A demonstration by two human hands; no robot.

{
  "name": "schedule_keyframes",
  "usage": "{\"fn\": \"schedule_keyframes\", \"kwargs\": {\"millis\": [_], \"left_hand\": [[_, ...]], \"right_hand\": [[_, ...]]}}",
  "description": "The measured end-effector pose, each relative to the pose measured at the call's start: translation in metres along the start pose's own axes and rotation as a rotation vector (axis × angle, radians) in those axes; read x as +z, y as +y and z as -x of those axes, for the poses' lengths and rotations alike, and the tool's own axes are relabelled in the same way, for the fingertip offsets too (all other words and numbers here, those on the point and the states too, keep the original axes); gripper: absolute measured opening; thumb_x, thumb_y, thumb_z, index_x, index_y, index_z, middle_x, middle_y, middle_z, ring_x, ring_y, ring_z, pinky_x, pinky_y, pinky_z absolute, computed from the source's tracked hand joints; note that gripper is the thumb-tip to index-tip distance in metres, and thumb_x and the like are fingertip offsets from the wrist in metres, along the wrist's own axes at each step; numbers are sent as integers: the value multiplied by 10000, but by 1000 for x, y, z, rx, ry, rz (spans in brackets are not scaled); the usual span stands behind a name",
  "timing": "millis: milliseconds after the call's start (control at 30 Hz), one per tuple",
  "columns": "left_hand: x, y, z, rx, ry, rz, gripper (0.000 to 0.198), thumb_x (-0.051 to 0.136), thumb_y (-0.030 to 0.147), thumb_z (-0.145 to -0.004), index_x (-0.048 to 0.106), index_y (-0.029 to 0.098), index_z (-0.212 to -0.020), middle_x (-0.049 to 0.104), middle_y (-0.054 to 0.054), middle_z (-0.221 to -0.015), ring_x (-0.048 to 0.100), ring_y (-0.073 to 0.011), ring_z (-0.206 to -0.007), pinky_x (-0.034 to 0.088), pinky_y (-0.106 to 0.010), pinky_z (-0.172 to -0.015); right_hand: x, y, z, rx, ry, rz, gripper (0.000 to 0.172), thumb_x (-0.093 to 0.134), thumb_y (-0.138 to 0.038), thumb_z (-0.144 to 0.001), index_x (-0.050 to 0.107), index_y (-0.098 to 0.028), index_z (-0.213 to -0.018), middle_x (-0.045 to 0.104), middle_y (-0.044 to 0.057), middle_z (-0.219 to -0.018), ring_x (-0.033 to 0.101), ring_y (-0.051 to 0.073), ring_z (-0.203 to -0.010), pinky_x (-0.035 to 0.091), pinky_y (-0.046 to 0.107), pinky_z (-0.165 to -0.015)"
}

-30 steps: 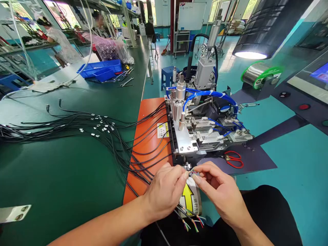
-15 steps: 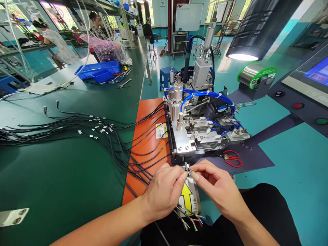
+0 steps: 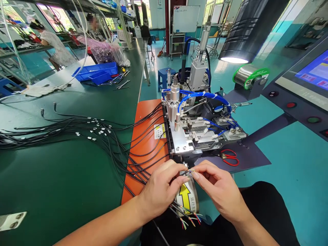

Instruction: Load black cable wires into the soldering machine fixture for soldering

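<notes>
At the front edge of the machine [image 3: 194,130], my left hand [image 3: 162,186] is closed round a black cable [image 3: 185,173], its thumb and forefinger a little apart near the cable's tip. My right hand [image 3: 220,188] pinches the thin wires [image 3: 191,170] at that tip, thumb against forefinger. Several more cable ends with stripped coloured wires [image 3: 191,220] hang below my left hand. Whether my left palm holds these too is hidden. Under both hands is a curved plate with a yellow arrow [image 3: 185,196].
Black cables [image 3: 77,126] run over the green table [image 3: 64,177] and orange board [image 3: 143,119] into the machine. Red-handled scissors [image 3: 230,158] lie right of it. A solder spool [image 3: 247,78], lamp [image 3: 246,34] and control panel [image 3: 302,106] stand right. Blue trays [image 3: 97,71] and two people are further back.
The view has shifted slightly. My left thumb and forefinger have parted a little, showing the black cable between them. My right fingers still pinch the wires.
</notes>
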State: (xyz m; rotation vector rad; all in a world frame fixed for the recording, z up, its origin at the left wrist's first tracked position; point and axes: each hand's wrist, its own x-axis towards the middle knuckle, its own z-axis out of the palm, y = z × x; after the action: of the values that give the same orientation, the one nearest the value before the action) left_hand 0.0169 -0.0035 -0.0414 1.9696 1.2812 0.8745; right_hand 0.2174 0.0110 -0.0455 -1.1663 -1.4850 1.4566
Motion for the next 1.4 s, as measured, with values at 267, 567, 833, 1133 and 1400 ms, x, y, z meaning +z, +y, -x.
{"fn": "schedule_keyframes", "kwargs": {"millis": [267,567,833,1133,1400], "left_hand": [[-1,3,1,-68,27,83,159,517,212,-989,646,193,-899,609,-14,-830,562,-134,-775,417,-247,-712],[2,-1,2,-49,4,70,204,452,226,-1007,614,181,-892,581,-38,-832,545,-159,-780,424,-269,-712],[4,-1,2,3,10,45,191,464,199,-997,621,173,-891,576,-42,-833,532,-161,-783,411,-277,-717],[5,-2,3,12,7,33,188,475,190,-994,647,173,-920,587,-45,-848,535,-156,-782,422,-276,-723],[6,-3,3,42,15,7,187,474,201,-991,649,174,-933,611,-57,-834,530,-172,-766,426,-290,-680]], "right_hand": [[6,3,3,-28,13,-109,146,673,-350,-913,757,-234,-891,625,17,-861,561,156,-827,442,259,-728],[10,10,6,37,20,-169,149,684,-353,-899,739,-221,-940,614,16,-871,556,148,-821,465,252,-729],[-13,-11,-7,106,-114,-86,318,719,-425,-844,695,-217,-1084,610,24,-890,575,163,-827,519,272,-745],[-19,-27,-18,2,-154,209,256,586,-450,-935,722,-262,-1045,666,44,-996,611,214,-953,503,310,-768],[-16,-23,-17,31,-219,203,210,696,-407,-860,713,-226,-965,600,10,-840,532,147,-726,466,276,-653]]}}
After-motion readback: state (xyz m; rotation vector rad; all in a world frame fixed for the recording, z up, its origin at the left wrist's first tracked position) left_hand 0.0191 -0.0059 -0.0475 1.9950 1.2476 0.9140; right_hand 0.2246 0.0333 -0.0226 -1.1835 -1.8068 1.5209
